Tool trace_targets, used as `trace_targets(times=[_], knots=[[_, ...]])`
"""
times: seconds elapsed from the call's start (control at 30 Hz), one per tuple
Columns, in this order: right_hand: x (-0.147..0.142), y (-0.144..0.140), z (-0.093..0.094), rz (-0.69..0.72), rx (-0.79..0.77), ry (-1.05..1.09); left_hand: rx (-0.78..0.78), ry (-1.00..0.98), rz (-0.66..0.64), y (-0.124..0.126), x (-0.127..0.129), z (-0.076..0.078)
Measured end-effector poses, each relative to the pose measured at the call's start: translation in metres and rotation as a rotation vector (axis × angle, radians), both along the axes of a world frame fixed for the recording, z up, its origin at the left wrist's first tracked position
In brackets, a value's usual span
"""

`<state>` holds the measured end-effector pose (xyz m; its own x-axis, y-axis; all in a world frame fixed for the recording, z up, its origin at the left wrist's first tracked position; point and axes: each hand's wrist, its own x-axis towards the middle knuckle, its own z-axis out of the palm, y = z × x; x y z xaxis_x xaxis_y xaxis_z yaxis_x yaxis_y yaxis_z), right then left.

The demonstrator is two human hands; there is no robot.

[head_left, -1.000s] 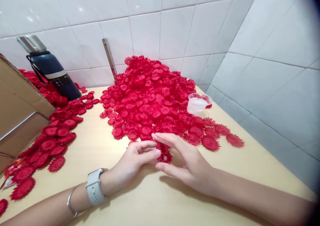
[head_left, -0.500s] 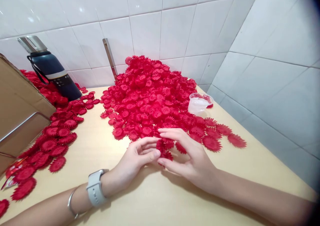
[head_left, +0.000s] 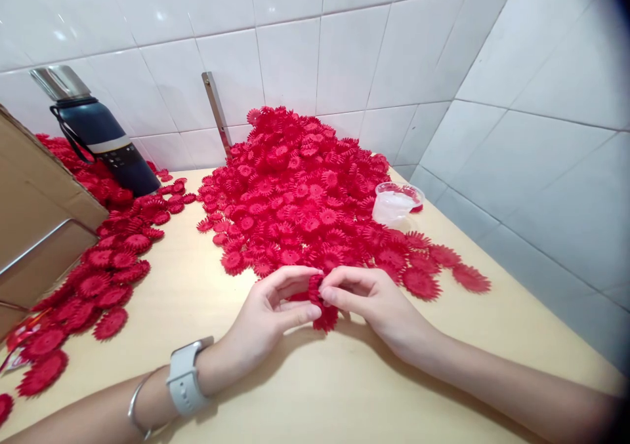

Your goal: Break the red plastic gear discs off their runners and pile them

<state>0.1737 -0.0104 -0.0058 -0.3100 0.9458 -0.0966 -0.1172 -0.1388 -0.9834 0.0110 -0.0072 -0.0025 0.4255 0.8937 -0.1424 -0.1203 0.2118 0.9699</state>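
Between my two hands is a red frilled disc, a flower-like piece [head_left: 315, 289], held on edge just above the table. My left hand [head_left: 280, 303] grips its left side between thumb and fingers; a watch and a bangle are on that wrist. My right hand [head_left: 367, 300] pinches at the disc's right side with thumb and forefinger together. More red frilled material [head_left: 325, 319] shows just below the fingertips; whether it is part of the same piece I cannot tell. Right behind the hands rises a large heap of similar red flower pieces [head_left: 295, 188].
A clear plastic cup [head_left: 394, 204] stands at the heap's right edge. At left are a dark blue thermos [head_left: 108, 136], a cardboard box [head_left: 44, 195] and a trail of red pieces [head_left: 111, 293]. A metal strip [head_left: 215, 109] leans on the tiled wall [head_left: 290, 57].
My right hand's fingers have closed from a spread pose into a pinch at the red piece. My left hand stays nearly where it was, still holding it.
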Motion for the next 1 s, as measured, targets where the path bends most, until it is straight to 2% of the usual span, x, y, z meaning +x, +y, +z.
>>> trace_targets(times=[0.5,1.0], knots=[[0.0009,-0.0003,-0.001,0.001,-0.007,0.041,0.022,0.001,-0.016,-0.0004,0.0001,-0.0008],[0.0001,-0.0033,0.001,0.06,0.05,-0.017,-0.037,-0.004,0.017,-0.0003,0.0021,0.0001]])
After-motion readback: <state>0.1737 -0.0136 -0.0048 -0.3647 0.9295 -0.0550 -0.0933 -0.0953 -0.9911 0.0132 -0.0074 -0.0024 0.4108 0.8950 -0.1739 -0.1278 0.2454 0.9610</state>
